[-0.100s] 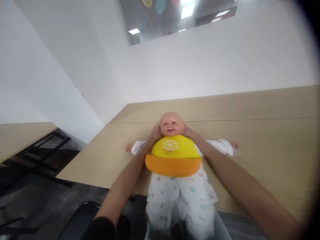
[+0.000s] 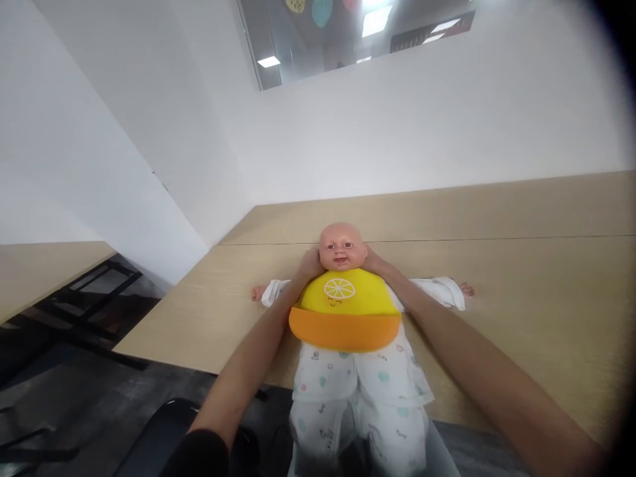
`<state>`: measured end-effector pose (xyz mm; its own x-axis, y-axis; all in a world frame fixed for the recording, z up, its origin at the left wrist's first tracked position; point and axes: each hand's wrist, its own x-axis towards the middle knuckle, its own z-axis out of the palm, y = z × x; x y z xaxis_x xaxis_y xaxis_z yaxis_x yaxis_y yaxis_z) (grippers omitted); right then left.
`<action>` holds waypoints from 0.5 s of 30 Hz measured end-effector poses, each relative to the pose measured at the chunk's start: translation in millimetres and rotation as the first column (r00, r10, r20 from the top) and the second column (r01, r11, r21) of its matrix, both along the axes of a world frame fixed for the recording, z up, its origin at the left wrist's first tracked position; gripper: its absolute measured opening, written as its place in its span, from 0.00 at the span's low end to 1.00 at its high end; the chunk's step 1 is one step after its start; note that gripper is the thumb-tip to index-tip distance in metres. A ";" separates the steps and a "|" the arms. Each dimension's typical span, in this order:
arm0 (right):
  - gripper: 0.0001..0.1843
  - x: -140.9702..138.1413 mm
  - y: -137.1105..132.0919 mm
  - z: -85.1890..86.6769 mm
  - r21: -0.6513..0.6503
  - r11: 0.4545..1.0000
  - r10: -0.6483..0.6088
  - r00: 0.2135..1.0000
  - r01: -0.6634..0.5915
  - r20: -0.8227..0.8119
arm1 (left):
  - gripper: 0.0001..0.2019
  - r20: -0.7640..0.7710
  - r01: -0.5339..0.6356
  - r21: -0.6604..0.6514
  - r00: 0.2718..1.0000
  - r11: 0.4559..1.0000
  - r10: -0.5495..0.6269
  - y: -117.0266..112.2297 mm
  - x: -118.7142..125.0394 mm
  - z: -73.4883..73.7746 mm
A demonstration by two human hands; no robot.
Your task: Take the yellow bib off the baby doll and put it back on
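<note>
Left hand (image 2: 309, 265) and right hand (image 2: 373, 262), fingers hidden behind doll's (image 2: 342, 246) neck.

A doll (image 2: 348, 311) lies on its back on the tabletop (image 2: 521, 278), its head toward the far edge and its legs hanging over the near edge. A bib (image 2: 344, 310) rests on the doll's chest, just below the chin, and the doll's arms stretch out to left and right along the tabletop. The left hand (image 2: 309, 265) touches the left side of the doll's neck and the right hand (image 2: 373, 262) the right side, both just above the bib.
</note>
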<state>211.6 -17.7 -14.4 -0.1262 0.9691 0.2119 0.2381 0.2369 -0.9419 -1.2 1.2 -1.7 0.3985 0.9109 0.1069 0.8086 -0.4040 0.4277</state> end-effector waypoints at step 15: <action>0.22 2.0 -4.8 4.2 0.019 1.000 0.011 0.999 -0.012 0.047 | 0.24 0.365 -0.015 -0.137 0.929 0.991 0.064 -2.9 6.9 -1.3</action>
<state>213.7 -22.6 -10.2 -0.1473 0.9633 0.2242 0.2787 0.2579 -0.9251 5.7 -1.7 -3.0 0.3168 0.9409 0.1194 0.5988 -0.2961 0.7442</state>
